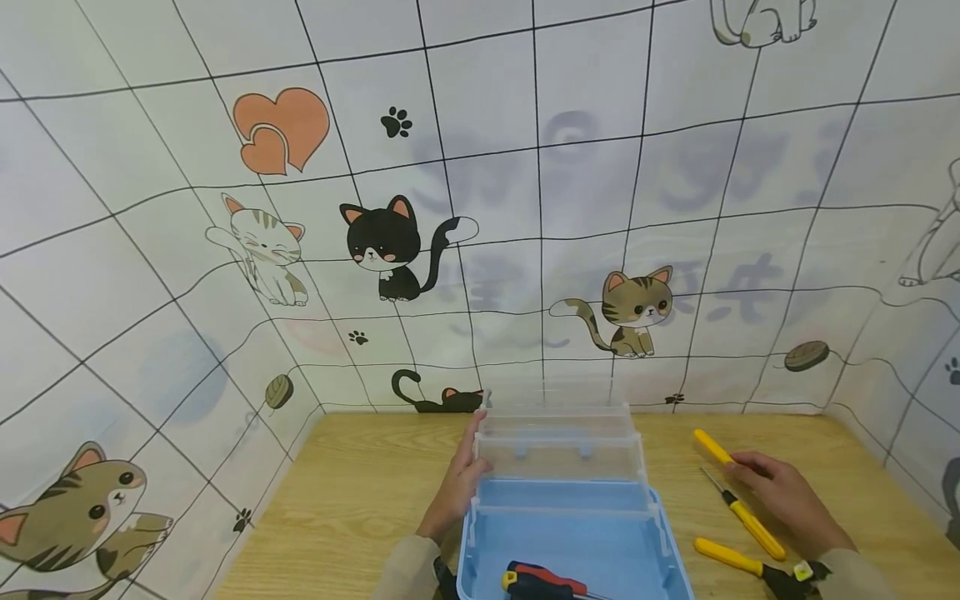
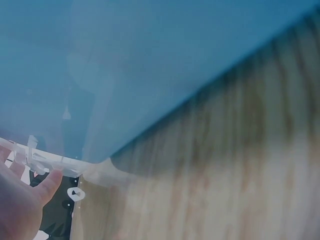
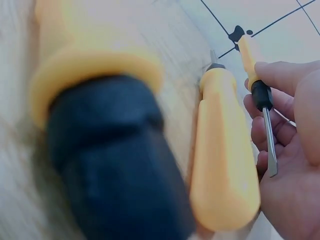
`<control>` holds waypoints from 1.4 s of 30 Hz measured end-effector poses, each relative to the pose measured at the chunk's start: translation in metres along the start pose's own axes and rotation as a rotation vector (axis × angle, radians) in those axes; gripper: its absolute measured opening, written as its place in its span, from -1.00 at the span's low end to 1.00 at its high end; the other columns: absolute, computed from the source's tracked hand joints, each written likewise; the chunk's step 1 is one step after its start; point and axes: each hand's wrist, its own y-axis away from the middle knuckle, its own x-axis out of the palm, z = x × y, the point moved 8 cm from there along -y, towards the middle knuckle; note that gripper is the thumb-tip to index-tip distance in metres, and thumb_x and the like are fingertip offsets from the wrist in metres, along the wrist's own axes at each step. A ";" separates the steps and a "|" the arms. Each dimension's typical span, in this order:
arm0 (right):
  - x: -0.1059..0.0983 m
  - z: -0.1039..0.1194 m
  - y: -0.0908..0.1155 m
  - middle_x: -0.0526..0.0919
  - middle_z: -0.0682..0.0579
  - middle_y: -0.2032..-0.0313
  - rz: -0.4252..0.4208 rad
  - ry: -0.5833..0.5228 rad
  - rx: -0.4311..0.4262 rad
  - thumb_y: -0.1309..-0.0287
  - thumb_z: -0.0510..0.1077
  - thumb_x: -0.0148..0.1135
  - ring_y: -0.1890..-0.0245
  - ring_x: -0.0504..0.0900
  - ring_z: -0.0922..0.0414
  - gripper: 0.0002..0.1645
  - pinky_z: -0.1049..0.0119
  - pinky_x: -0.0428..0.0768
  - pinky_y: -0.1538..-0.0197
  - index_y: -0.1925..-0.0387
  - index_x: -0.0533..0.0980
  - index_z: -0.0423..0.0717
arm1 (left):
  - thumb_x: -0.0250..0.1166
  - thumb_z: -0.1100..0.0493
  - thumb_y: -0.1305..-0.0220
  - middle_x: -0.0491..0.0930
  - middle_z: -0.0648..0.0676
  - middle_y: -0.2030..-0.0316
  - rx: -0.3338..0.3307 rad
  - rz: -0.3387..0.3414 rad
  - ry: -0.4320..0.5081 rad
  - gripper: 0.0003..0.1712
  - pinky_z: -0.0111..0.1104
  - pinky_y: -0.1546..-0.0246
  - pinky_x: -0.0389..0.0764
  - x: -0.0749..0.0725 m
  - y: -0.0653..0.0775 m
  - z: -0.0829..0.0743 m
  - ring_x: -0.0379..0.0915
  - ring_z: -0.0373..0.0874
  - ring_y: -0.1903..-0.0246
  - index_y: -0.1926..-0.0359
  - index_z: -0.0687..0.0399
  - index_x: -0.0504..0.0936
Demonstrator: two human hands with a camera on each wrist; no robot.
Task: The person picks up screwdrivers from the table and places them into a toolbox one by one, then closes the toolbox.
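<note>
A light blue toolbox [image 1: 570, 542] stands with its clear plastic lid [image 1: 558, 458] raised at the back. My left hand [image 1: 457, 487] grips the lid's left edge, thumb in front. In the left wrist view, the thumb and fingers meet the clear edge beside the blue wall. My right hand [image 1: 783, 492] pinches a yellow-handled flat-blade screwdriver [image 3: 248, 57] by its handle, the blade pointing back toward the palm. Beneath that hand a second yellow-handled screwdriver [image 1: 753, 525] lies on the table. Nearer me is another yellow-handled tool [image 1: 727, 554] with a black part; its kind is unclear.
Inside the toolbox lie tools with black, red and yellow handles [image 1: 543, 582], partly cut off by the frame. The wooden table [image 1: 360, 500] meets a cat-patterned cloth wall [image 1: 510, 275] at the back and both sides.
</note>
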 end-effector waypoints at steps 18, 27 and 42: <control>-0.013 0.002 0.003 0.39 -0.46 -0.23 -0.012 0.023 -0.008 -0.45 0.28 -0.15 -0.04 0.42 -0.20 -0.13 0.12 0.52 0.09 -0.32 0.28 -0.43 | -0.09 0.41 -0.32 -0.13 0.10 -0.54 -0.009 0.036 0.027 -0.12 0.37 -0.31 -0.01 0.002 0.007 -0.027 -0.10 0.23 -0.46 -0.55 -0.30 -0.08; -0.021 0.013 0.009 0.49 -0.36 -0.13 0.004 0.001 -0.033 -0.45 0.29 -0.18 0.14 0.49 -0.01 -0.13 0.25 0.55 0.24 -0.32 0.28 -0.42 | -0.09 0.39 -0.32 -0.16 0.08 -0.55 -0.017 0.027 0.008 -0.12 0.40 -0.30 -0.06 0.000 0.007 -0.023 -0.15 0.23 -0.48 -0.54 -0.36 -0.07; -0.029 0.059 0.019 0.54 -0.36 -0.10 -0.019 0.043 -0.181 -0.46 0.24 -0.11 0.14 0.57 0.10 -0.20 0.23 0.61 0.18 -0.26 0.35 -0.43 | -0.08 0.33 -0.30 -0.12 -0.11 -0.53 0.004 -0.015 -0.026 -0.09 0.38 -0.31 -0.04 -0.002 -0.001 0.002 -0.11 0.12 -0.48 -0.51 -0.59 -0.07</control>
